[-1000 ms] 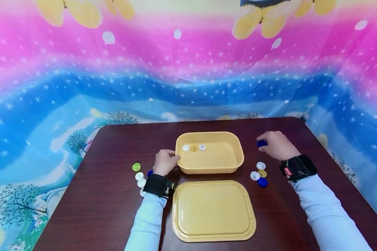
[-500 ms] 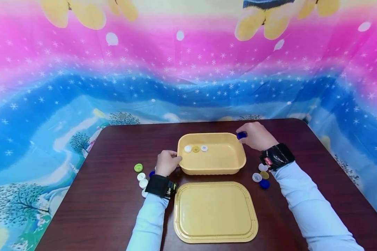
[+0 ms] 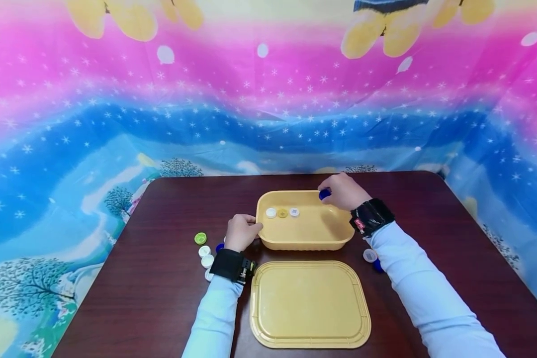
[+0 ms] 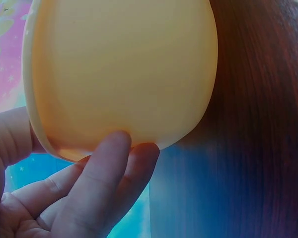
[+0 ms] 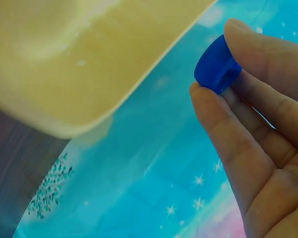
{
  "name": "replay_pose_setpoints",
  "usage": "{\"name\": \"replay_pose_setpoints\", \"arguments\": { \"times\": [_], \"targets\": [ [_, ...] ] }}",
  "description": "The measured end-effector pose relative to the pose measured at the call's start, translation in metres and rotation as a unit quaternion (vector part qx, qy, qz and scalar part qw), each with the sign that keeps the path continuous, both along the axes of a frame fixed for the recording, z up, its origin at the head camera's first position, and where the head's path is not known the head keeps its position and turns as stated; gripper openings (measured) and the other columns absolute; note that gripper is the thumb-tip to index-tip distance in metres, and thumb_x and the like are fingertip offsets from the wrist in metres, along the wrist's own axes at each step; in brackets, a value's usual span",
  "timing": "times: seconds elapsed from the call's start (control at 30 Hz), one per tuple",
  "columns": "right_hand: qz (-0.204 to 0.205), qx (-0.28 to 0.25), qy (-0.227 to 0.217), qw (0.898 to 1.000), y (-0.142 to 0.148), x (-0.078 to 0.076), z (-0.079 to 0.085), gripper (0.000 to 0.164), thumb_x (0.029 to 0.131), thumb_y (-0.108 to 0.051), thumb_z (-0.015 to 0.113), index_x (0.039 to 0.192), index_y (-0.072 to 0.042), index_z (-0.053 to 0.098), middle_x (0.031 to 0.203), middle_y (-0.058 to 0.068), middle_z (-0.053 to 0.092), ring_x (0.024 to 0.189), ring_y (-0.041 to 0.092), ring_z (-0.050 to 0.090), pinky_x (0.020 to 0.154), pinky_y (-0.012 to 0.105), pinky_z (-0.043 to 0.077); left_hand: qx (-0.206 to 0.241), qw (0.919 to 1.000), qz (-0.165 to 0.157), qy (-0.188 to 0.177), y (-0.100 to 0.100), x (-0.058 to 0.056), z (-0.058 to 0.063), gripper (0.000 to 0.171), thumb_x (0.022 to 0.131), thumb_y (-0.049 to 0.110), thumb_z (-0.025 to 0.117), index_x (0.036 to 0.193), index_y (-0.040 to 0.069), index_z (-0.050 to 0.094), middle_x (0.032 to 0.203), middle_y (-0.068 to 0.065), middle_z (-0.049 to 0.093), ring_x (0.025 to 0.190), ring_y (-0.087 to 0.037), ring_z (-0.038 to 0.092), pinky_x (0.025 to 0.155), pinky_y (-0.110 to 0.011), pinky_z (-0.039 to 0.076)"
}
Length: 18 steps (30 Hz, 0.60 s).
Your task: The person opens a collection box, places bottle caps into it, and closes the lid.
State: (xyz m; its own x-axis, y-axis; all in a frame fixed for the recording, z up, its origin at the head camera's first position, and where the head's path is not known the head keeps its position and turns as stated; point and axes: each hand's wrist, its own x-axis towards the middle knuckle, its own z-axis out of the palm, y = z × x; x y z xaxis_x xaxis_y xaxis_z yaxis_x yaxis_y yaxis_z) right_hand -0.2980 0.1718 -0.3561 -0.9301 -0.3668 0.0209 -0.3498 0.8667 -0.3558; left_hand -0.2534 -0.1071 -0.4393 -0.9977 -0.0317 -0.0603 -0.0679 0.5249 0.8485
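Note:
A yellow plastic box (image 3: 305, 245) stands in the middle of the table in the head view. Inside, a white cap (image 3: 271, 213), a yellow cap (image 3: 282, 213) and another white cap (image 3: 294, 212) lie in a row near its back left. My left hand (image 3: 241, 232) grips the box's left end by the rim; the left wrist view shows its fingers (image 4: 102, 173) against the wall. Over the back right of the box, my right hand (image 3: 345, 191) pinches a blue bottle cap (image 5: 216, 64) between thumb and fingertips, above rim height.
In front of the box lies a yellow lid (image 3: 311, 304), flat on the dark wooden table (image 3: 130, 298). A green cap (image 3: 200, 238) and several white caps (image 3: 207, 261) lie left, partly behind the left wrist. More caps, including a white one (image 3: 370, 255), lie right, partly behind the sleeve.
My right hand has carried the blue bottle cap leftward from beside the box to over its back right part. My left hand keeps its grip on the rim.

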Motion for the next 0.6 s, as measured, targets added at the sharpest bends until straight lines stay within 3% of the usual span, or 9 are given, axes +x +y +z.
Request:
{"name": "replay_pose_setpoints", "arguments": {
  "times": [0.2,0.6],
  "targets": [
    [0.008,0.004,-0.021,1.0,-0.018,-0.007,-0.005,0.031,0.082,-0.006,0.077,0.112,0.001,0.071,0.111,0.016,0.068,0.102,0.029,0.061,0.088,0.044,0.05,0.007,1.0,0.004,-0.004,0.001,0.0,0.001,0.018,0.088,0.014,0.067,0.098,0.0,0.074,0.076,-0.007,0.07,0.064,-0.015,0.068,0.061,-0.029,0.057],
    [0.021,0.041,-0.037,0.998,-0.04,-0.027,-0.036,0.021,0.078,-0.004,0.079,0.098,-0.002,0.076,0.094,0.009,0.069,0.087,0.023,0.058,0.081,0.037,0.05,0.01,0.9999,-0.002,-0.002,0.0,0.001,0.0,0.018,0.088,0.014,0.067,0.097,0.001,0.075,0.073,-0.005,0.069,0.063,-0.015,0.067,0.059,-0.029,0.056]
  ]
}}
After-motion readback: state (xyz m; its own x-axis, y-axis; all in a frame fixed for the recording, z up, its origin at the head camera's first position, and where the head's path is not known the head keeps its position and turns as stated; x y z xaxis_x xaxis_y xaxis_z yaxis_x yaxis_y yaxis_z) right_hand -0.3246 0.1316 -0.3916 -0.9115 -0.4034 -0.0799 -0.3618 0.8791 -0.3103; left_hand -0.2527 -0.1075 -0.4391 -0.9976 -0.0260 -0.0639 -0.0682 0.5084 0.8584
